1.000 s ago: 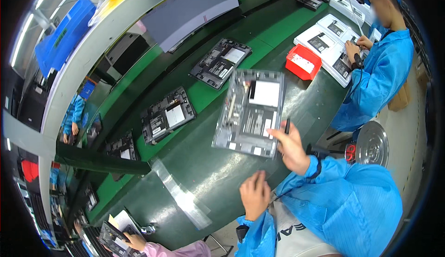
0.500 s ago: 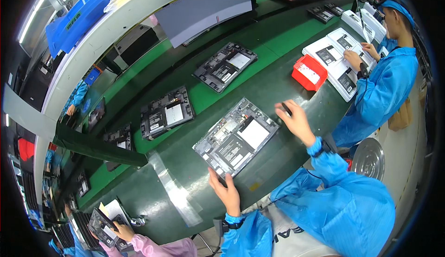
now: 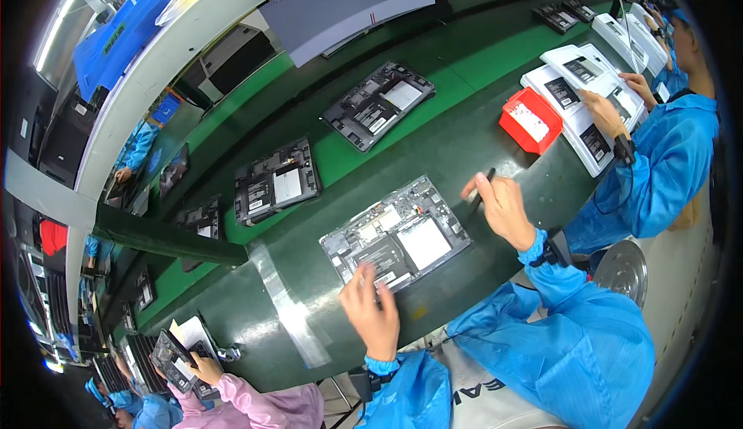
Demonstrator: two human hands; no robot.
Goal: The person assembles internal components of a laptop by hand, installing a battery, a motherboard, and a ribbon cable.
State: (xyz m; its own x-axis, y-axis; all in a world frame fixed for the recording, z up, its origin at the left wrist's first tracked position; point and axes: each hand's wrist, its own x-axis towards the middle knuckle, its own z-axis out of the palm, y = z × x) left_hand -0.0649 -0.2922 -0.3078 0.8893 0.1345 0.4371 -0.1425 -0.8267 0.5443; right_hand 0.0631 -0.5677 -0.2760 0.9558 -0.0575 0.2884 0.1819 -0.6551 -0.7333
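An opened device chassis (image 3: 381, 220) lies flat on the dark green bench in front of me. Its circuit board, black battery and a white rectangular panel are exposed. My left hand (image 3: 371, 313) is over the chassis's near left edge, fingers apart, holding nothing; I cannot tell whether the fingertips touch it. To the right of the chassis, my right hand (image 3: 505, 208) is raised off the board, closed around a slim black pen-like tool (image 3: 491, 175). The tool's exact kind is too small to tell.
More opened chassis (image 3: 379, 106) lie along the green strip beyond. A red bin (image 3: 532, 121) stands at right, beside a co-worker (image 3: 669, 150) handling white trays. Clear tape (image 3: 288, 309) crosses the bench at left. Another person in a pink sleeve (image 3: 259, 399) holds a device.
My left hand has moved from beside the chassis to over its near edge. My right hand, still with the tool, has shifted slightly right. The chassis has turned a little.
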